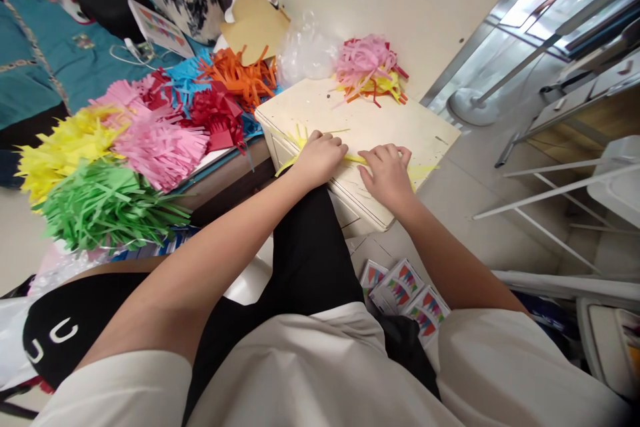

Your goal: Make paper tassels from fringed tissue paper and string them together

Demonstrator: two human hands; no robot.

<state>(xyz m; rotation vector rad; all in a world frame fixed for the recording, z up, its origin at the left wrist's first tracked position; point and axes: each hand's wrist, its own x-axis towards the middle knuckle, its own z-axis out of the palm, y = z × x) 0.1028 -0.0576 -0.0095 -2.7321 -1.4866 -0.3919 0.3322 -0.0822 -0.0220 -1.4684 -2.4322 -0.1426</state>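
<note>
On the small cream table, a yellow fringed paper tassel stretches between my two hands, its cut strips fanning out past the left one and more yellow showing beyond the right. My left hand has its fingers curled over the tassel and presses it against the tabletop. The fingers of my right hand are bent round the twisted middle of the same tassel, a short way to the right. Both palms face down, so the paper under them is hidden.
Pink, red and yellow paper strips lie at the table's back, beside a clear plastic bag. Left are piles of green, yellow and pink tassels. Printed packets lie on the floor; a white rack stands right.
</note>
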